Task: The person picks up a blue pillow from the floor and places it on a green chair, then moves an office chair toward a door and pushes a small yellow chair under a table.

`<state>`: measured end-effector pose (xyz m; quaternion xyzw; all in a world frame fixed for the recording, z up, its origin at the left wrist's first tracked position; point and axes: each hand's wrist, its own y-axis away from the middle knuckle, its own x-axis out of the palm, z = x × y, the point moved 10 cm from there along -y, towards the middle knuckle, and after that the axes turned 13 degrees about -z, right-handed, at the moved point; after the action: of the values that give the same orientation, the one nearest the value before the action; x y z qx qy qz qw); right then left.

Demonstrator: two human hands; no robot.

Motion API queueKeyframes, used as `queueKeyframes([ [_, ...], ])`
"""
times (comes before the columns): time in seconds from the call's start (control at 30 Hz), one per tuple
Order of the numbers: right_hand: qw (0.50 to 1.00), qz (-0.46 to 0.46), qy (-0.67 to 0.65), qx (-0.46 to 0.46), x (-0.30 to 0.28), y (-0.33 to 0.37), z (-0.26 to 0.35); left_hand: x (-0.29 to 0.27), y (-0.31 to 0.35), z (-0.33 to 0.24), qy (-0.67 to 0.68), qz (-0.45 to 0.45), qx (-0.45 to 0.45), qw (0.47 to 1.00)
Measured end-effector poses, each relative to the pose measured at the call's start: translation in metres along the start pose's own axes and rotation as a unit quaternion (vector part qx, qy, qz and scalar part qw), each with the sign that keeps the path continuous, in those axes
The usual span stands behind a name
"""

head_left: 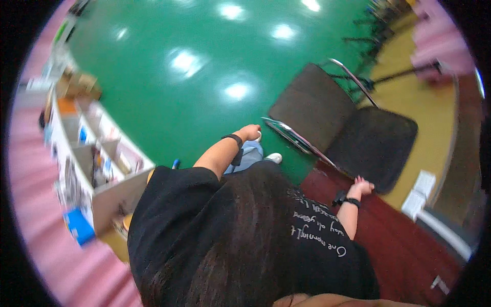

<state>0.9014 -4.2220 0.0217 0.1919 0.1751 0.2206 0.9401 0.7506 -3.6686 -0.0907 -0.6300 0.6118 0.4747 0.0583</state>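
Left hand (250, 132) blurred, underside hidden; unclear small items (105, 168) inside white divided box (120, 198).

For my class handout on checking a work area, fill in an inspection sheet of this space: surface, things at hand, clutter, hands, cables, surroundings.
Surface: glossy green floor with light reflections; dark red surface at the right.
Things at hand: chair with dark seat and back and shiny metal arms, near the right hand.
Clutter: white divided organizer with mixed items in its compartments; blue box beside it; cardboard box beyond.
Hands: left hand loosely curled, contents unclear; right hand open, seemingly empty, contact with the chair unclear.
Cables: nothing seen.
Surroundings: pink cloth at the left; blurred black rods at upper right.
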Motion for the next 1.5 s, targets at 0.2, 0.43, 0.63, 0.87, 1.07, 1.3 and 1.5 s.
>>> queueKeyframes([
  [0.2,0.997,-0.039,0.071,-0.001,0.015,0.024,-0.043,-0.037,0.159,0.230,0.136,-0.192,-0.281,0.930],
  [0.43,0.903,0.218,0.350,-0.123,0.110,0.064,-0.149,0.037,0.339,0.353,0.417,-0.266,-0.506,0.706],
  [0.63,0.852,0.361,0.380,0.005,0.160,0.304,-0.232,0.127,0.456,0.382,0.606,-0.252,-0.545,0.521],
  [0.87,0.619,0.587,0.521,-0.038,0.189,0.542,-0.335,0.092,0.546,0.458,0.550,-0.402,-0.559,0.472],
  [1.07,0.432,0.675,0.581,-0.138,0.174,0.705,-0.420,0.077,0.614,0.454,0.507,-0.575,-0.488,0.419],
  [1.3,0.305,0.696,0.614,-0.212,0.113,0.803,-0.501,0.162,0.670,0.364,0.597,-0.467,-0.544,0.361],
  [1.5,0.222,0.751,0.603,-0.155,-0.003,0.827,-0.545,0.258,0.735,0.337,0.609,-0.458,-0.596,0.253],
])
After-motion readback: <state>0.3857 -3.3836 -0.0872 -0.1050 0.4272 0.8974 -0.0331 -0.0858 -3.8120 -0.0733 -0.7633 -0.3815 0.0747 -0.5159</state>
